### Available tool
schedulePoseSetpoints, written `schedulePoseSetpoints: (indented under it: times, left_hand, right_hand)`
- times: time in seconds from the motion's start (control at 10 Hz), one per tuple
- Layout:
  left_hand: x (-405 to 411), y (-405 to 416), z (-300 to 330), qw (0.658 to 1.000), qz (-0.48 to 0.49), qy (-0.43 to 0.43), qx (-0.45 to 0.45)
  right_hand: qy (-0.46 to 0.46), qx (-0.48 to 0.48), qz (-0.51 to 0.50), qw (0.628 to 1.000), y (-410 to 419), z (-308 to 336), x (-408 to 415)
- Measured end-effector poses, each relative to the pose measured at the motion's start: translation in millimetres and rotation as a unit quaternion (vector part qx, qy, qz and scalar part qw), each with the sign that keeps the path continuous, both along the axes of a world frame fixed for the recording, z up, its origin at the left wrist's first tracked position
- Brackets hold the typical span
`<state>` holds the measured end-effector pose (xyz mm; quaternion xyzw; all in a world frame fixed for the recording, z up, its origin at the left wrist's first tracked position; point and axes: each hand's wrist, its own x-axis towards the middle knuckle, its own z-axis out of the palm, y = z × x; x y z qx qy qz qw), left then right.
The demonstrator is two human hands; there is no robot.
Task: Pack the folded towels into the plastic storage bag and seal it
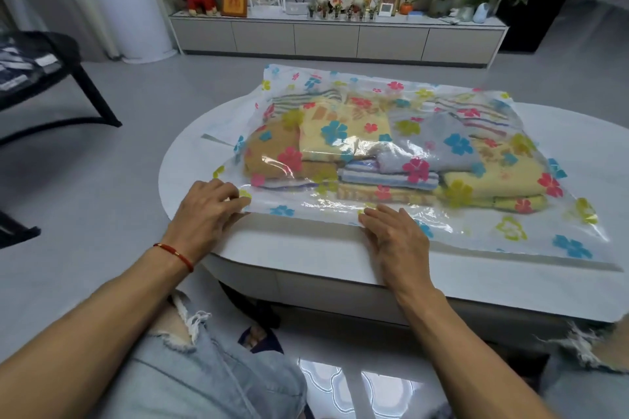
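Note:
A clear plastic storage bag (340, 82) printed with coloured flowers lies flat on the white oval table (306, 248). Several folded towels (343, 133), yellow, tan, grey and striped, sit inside it. My left hand (207, 211) pinches the bag's near left corner at the table's front. My right hand (394, 238) rests with fingers on the bag's near edge, a little right of the left hand. The near edge strip of the bag runs off to the right, flat on the table.
A black chair (51, 78) stands on the floor to the left. A low white cabinet (333, 37) with plants and ornaments runs along the far wall. My knees in torn jeans (204, 367) are under the table's front edge.

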<state>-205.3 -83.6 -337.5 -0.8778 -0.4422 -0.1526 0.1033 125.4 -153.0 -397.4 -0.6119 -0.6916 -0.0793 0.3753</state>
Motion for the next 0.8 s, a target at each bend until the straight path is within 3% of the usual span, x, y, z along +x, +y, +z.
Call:
schedulePoseSetpoints:
  times: [0.4, 0.6, 0.7, 0.8]
  left_hand:
    - [-50, 1, -13, 0.982, 0.127, -0.135, -0.042]
    - [-48, -7, -12, 0.978, 0.158, -0.121, -0.054]
    - [-30, -18, -4, 0.974, 0.198, -0.056, -0.093]
    - [-4, -49, 9, 0.975, 0.178, -0.093, -0.097]
  right_hand:
    - [-0.012, 0.009, -0.002, 1.000, -1, -7, -2]
    - [-0.007, -0.017, -0.002, 1.000, -1, -6, -5]
    - [-0.012, -0.044, 0.022, 0.999, -6, 2, -5]
    - [0.083, -0.072, 0.044, 0.993, -26, 20, -4]
